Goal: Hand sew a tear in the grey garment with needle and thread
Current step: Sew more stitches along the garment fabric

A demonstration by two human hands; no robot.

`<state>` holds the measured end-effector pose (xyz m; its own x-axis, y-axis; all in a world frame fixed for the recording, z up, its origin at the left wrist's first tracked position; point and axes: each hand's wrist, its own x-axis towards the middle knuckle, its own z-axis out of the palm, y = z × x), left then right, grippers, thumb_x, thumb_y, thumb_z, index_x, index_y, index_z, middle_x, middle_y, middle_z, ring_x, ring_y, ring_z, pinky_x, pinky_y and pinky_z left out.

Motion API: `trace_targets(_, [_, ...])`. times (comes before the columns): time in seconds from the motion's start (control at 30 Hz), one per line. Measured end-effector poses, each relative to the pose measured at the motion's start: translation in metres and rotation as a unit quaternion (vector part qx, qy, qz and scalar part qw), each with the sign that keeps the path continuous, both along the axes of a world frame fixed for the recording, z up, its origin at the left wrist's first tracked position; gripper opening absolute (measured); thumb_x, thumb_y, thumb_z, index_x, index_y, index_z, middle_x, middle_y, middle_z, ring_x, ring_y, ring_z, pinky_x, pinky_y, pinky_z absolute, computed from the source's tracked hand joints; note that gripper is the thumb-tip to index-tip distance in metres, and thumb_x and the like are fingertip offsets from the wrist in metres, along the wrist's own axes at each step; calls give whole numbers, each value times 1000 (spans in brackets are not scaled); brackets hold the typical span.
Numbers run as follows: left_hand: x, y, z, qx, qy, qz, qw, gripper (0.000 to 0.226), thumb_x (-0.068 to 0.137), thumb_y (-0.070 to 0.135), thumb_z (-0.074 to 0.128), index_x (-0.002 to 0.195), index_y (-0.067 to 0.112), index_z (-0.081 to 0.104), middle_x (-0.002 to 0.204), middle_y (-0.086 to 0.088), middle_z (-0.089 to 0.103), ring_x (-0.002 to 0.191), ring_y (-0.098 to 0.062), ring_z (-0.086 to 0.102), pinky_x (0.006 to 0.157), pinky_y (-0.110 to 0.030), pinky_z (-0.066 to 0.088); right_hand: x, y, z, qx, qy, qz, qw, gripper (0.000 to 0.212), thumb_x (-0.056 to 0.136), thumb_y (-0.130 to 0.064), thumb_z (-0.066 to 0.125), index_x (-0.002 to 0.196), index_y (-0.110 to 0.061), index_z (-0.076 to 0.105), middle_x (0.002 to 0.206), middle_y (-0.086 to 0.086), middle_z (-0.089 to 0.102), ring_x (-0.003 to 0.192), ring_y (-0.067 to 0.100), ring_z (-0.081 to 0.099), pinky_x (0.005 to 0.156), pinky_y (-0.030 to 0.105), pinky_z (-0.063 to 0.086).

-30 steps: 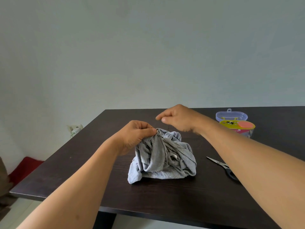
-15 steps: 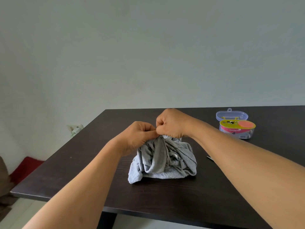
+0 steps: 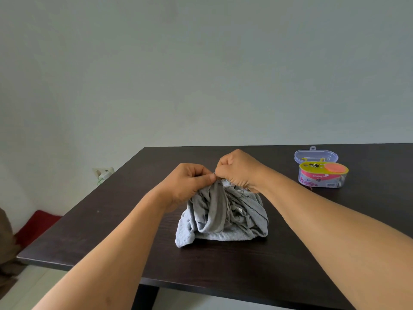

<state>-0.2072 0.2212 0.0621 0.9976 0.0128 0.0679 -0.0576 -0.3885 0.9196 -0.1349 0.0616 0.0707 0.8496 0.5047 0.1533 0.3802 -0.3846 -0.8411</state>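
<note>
Head view. We hold the grey garment (image 3: 223,215), bunched at the middle of the dark table (image 3: 223,262): our left hand (image 3: 187,186) pinches its top fold; our right hand (image 3: 239,170), fingers curled, grips the fabric just beside it. Sewing kit box (image 3: 321,175), far right. Needle too small to tell.

Both hands (image 3: 214,175) curled, knuckles touching

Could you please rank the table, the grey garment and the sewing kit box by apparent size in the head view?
1. Table
2. Grey garment
3. Sewing kit box, though it lies farther from the camera.
</note>
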Motion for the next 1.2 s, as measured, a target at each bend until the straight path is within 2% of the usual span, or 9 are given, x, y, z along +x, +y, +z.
trace_targets(0.13, [2,1,-4,-2,-11,24,1000,13,92,18,70,84,9,74,79,-6,73,73,-15,68,70,-28,56,1,-1,-1,-48,-8,10,999,24,76,-14,63,52,-16,57,52,-2,43,55,13,39,58,31,35])
trace_targets(0.2, [1,1,-5,46,-14,23,999,16,92,22,71,84,8,74,75,-6,71,69,-13,65,68,-26,55,-2,2,2,-9,25,10,1000,13,75,-10,60,62,-7,62,56,8,39,48,16,31,50,28,26])
trace_targets(0.33, [2,0,2,149,-32,24,988,17,91,25,72,78,14,73,64,4,62,59,-5,53,61,-21,47,-3,4,1,73,99,-5,992,13,78,0,55,66,-4,58,51,4,29,41,15,20,49,24,18])
trace_targets(0.47, [1,0,3,74,-41,21,996,15,91,22,72,86,8,74,79,-10,73,69,-10,66,69,-24,57,-3,2,1,48,85,-20,995,5,71,-9,57,66,-9,55,56,6,31,46,17,22,50,31,15])
trace_targets(0.6, [2,-3,-17,299,-21,35,953,21,90,30,70,70,25,68,62,11,62,57,-2,54,57,-18,44,-9,8,22,120,136,8,983,22,78,2,56,60,-9,51,44,2,25,34,13,19,49,28,22])
trace_targets(0.7, [-2,-4,-36,207,10,49,977,17,91,31,70,76,25,73,70,8,70,68,-6,65,67,-25,54,-9,12,42,128,125,20,984,14,80,1,57,67,-6,55,43,0,22,34,13,16,49,27,23])
trace_targets(0.83, [-4,6,-33,53,14,60,997,15,91,23,72,78,18,76,82,-11,76,74,-20,70,79,-43,60,1,2,41,101,97,-26,990,4,80,-5,61,79,-1,63,44,-2,24,34,13,18,48,27,24])
trace_targets(1.1, [-6,14,-23,4,48,34,998,12,91,18,71,85,8,75,85,-13,76,77,-22,72,77,-37,59,22,-17,37,227,206,-188,933,16,85,-12,52,93,-7,66,50,-2,27,33,12,20,53,28,29])
trace_targets(1.2, [-4,11,-19,-18,53,25,998,12,91,16,71,85,7,75,83,-13,75,76,-22,70,76,-35,59,31,-23,31,217,179,-234,931,21,85,-10,50,97,-1,64,55,2,28,42,16,20,50,26,24])
